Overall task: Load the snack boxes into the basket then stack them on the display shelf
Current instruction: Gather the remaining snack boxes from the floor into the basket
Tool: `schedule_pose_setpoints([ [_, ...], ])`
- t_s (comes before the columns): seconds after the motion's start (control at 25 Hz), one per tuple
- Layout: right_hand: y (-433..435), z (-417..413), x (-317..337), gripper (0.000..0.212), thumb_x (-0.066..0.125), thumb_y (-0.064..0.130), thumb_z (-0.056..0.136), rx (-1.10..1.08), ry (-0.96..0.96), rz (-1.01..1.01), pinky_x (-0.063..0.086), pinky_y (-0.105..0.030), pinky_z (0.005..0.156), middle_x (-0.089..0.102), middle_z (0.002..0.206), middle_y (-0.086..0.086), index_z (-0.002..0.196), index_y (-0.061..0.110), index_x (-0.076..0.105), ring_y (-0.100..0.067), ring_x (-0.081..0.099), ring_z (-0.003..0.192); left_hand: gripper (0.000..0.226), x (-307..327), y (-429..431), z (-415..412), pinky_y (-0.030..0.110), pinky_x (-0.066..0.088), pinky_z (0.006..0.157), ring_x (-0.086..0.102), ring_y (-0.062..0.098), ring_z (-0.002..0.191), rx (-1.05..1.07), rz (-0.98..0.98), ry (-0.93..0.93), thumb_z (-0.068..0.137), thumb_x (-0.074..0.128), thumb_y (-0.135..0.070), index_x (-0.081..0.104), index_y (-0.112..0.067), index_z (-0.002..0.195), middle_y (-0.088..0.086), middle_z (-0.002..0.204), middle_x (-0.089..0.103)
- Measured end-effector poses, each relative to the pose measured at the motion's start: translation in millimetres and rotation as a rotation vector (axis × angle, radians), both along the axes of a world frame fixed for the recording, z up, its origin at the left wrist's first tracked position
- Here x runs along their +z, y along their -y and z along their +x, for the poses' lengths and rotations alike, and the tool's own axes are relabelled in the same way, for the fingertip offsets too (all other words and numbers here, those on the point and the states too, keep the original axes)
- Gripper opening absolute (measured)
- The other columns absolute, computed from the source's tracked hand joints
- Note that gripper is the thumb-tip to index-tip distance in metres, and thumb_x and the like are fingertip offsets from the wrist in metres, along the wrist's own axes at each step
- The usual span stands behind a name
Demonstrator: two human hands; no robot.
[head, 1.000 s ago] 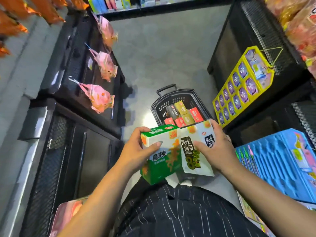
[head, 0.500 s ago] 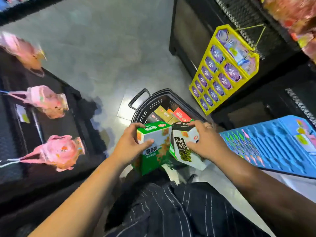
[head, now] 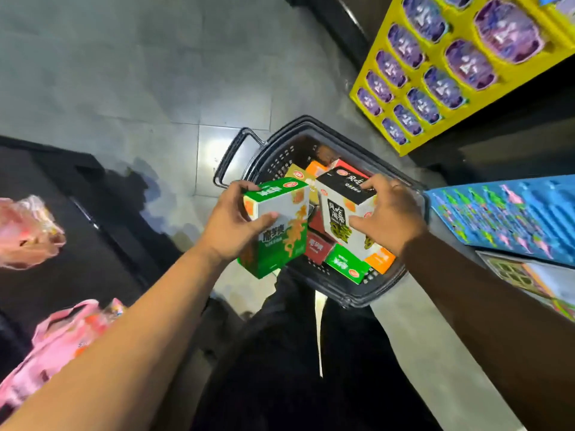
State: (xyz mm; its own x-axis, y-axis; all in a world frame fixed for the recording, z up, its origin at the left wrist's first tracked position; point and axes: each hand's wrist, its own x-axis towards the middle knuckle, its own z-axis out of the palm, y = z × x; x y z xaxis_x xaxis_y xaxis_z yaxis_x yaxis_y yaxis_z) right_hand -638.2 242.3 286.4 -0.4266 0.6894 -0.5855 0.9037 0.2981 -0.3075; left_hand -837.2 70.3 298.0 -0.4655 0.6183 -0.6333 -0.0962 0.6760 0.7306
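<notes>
Left grip (head: 230, 227) curled round green box (head: 280, 231), thumb across its face. Right grip (head: 389, 217) pinching black-topped box (head: 343, 209). Both boxes roughly upright, basket (head: 306, 127) directly below. Right box over part-filled middle, green box over left rim.

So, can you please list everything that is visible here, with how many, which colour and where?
basket: one, black, on the floor, centre.
boxes in basket: several; red, green, orange, yellow; loose inside.
green box: one, green and white, held over the basket's left rim.
black box: one, black and white, held above the basket.
display card: one, yellow with purple packs, upper right.
blue pack: one, blue, right edge.
pink bags: two, pink, left side.
floor: grey tiles.
left hand: one, grips the green box.
right hand: one, grips the black box.
</notes>
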Motion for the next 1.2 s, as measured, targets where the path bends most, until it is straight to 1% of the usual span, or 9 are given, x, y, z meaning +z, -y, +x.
schedule_pose_setpoints([
  [0.12,-7,-7,-57,0.068,0.080,0.031,0.069,0.038,0.068,-0.014,0.039,-0.033,0.091,0.049,0.124,-0.014,0.126,0.017,0.046,-0.033,0.053,0.112,0.045,-49,-5,-3,0.010,0.049,0.061,0.064,-0.009,0.071,0.034,0.007,0.025,0.081,0.074,0.002,0.042,-0.007,0.112,0.000,0.094,0.064],
  [0.24,-11,-8,-92,0.091,0.082,0.031,0.068,0.025,0.147,-0.038,0.039,-0.037,0.099,0.044,0.133,-0.021,0.142,0.010,0.032,-0.039,0.050,0.120,0.045,-90,-2,-7,0.013,0.051,0.064,0.066,-0.005,0.076,0.064,0.005,0.048,0.080,0.075,-0.002,0.043,-0.012,0.109,0.004,0.098,0.067],
  [0.36,-26,-13,-107,0.093,0.082,0.041,0.066,0.074,0.353,-0.075,0.044,-0.039,0.095,0.044,0.134,-0.023,0.138,0.006,0.034,-0.037,0.053,0.118,0.045,-119,-1,-7,0.013,0.050,0.064,0.065,-0.006,0.074,0.102,-0.004,0.068,0.079,0.077,-0.006,0.043,-0.017,0.107,0.005,0.100,0.066],
  [0.48,-39,-27,-114,0.109,0.079,0.058,0.061,0.119,0.480,-0.113,0.045,-0.046,0.099,0.043,0.138,-0.023,0.140,0.004,0.028,-0.039,0.049,0.124,0.046,-133,-3,-5,0.011,0.048,0.064,0.063,-0.009,0.073,0.095,-0.022,0.032,0.080,0.078,-0.007,0.043,-0.019,0.108,0.009,0.106,0.064],
  [0.68,-53,-51,-98,0.081,0.078,0.054,0.071,0.158,0.317,-0.029,0.044,-0.037,0.090,0.056,0.126,-0.015,0.127,0.007,0.042,-0.033,0.056,0.117,0.050,-144,-2,-10,0.033,0.057,0.076,0.069,0.012,0.089,0.146,-0.006,0.079,0.075,0.084,-0.018,0.045,-0.033,0.101,0.010,0.110,0.069],
  [0.92,-51,-63,-113,0.073,0.082,0.039,0.069,-0.005,-0.184,0.189,0.050,-0.040,0.085,0.054,0.116,-0.014,0.120,0.004,0.043,-0.030,0.058,0.097,0.045,-151,5,-17,0.016,0.049,0.052,0.063,0.003,0.071,0.212,-0.051,0.040,0.079,0.079,-0.016,0.046,-0.027,0.108,-0.005,0.092,0.067],
  [1.0,-40,-68,-136,0.073,0.082,0.039,0.068,-0.014,-0.341,0.299,0.052,-0.040,0.080,0.055,0.113,-0.019,0.117,0.001,0.043,-0.034,0.058,0.095,0.045,-154,8,-18,0.018,0.050,0.052,0.064,0.007,0.074,0.211,-0.063,0.029,0.079,0.080,-0.018,0.046,-0.034,0.103,-0.004,0.094,0.067],
  [1.12,-21,-63,-171,0.066,0.078,0.039,0.070,-0.065,-0.513,0.353,0.044,-0.020,0.077,0.055,0.109,-0.021,0.111,0.013,0.034,-0.027,0.055,0.092,0.047,-161,15,-17,0.030,0.051,0.057,0.066,0.019,0.079,0.212,-0.088,-0.004,0.078,0.082,-0.020,0.046,-0.044,0.098,0.003,0.100,0.068],
  [1.2,-11,-58,-187,0.063,0.079,0.033,0.070,-0.109,-0.517,0.349,0.046,-0.025,0.078,0.054,0.110,-0.021,0.108,0.017,0.031,-0.029,0.056,0.093,0.048,-164,18,-16,0.035,0.053,0.064,0.067,0.027,0.087,0.220,-0.098,-0.015,0.077,0.083,-0.023,0.047,-0.048,0.096,0.009,0.106,0.067],
])
